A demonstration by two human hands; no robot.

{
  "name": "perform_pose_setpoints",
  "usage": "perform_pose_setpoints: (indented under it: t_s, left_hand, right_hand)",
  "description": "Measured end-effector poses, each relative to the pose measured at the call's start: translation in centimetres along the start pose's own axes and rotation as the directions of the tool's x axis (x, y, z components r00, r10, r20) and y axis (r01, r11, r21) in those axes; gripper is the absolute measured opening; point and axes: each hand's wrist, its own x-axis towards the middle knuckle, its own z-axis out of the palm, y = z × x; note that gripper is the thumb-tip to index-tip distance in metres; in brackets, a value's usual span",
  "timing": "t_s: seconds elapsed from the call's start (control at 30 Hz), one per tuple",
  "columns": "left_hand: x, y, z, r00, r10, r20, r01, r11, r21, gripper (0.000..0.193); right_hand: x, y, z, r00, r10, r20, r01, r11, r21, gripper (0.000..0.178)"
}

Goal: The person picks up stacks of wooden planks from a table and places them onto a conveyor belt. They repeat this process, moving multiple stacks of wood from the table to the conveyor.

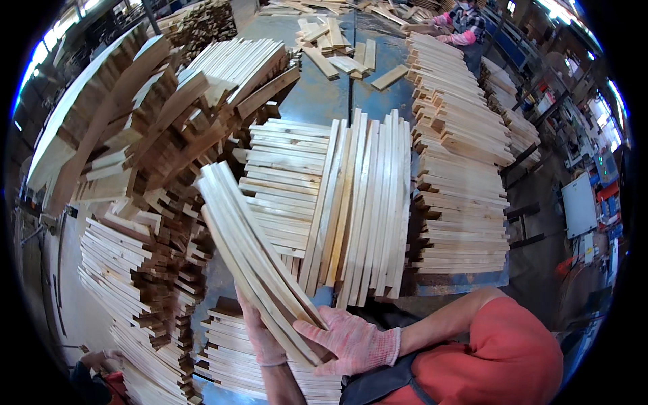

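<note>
Between my two hands is a small bundle of long, pale wooden strips (253, 253), tilted with its far end up to the left. My left hand (262, 341), in a pinkish knit glove, holds the bundle from the left, its fingers mostly hidden behind the wood. My right hand (354, 341), gloved alike, closes round the near end from the right. Just beyond lies a row of upright-pointing strips (368, 202) on the table. Beside that row, a stack of crosswise strips (287, 179) is partly covered by it and by the bundle.
Long stacked strips (462, 202) line the right side. Thick boards (101, 115) pile high at the left, above more stacked strips (115, 263). Loose short boards (331, 44) lie across the blue metal table (304, 94). Another person (466, 27) stands at the far right; a co-worker's hand (101, 358) shows lower left.
</note>
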Motion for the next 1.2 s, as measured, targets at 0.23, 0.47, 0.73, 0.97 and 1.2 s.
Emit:
perform_pose_setpoints:
  t_s: [0.23,0.47,0.73,0.97,1.2]
  left_hand:
    - [11.5,5.3,6.4,0.888,-0.243,0.391,0.193,0.968,0.163,0.067]
    - [22.5,3.9,9.5,0.875,-0.466,0.131,0.131,0.488,0.863,0.07]
    - [18.4,2.5,10.0,0.929,-0.299,0.219,-0.088,0.397,0.914,0.071]
    - [16.4,4.9,2.8,0.985,0.07,0.159,-0.172,0.268,0.948,0.1]
    - [8.5,17.6,-23.1,0.361,0.921,-0.144,0.238,0.058,0.97,0.106]
  right_hand:
    - [5.4,0.7,-2.5,0.946,0.072,-0.316,-0.097,0.993,-0.062,0.097]
    - [10.1,6.7,-5.8,0.946,0.236,-0.221,-0.263,0.96,-0.1,0.083]
    - [6.4,11.2,-5.6,0.956,0.08,-0.282,-0.08,0.997,0.011,0.065]
    - [2.5,10.9,-5.1,0.883,0.229,-0.41,-0.202,0.973,0.108,0.061]
    - [3.3,13.9,-3.3,0.813,0.163,-0.559,-0.252,0.964,-0.085,0.079]
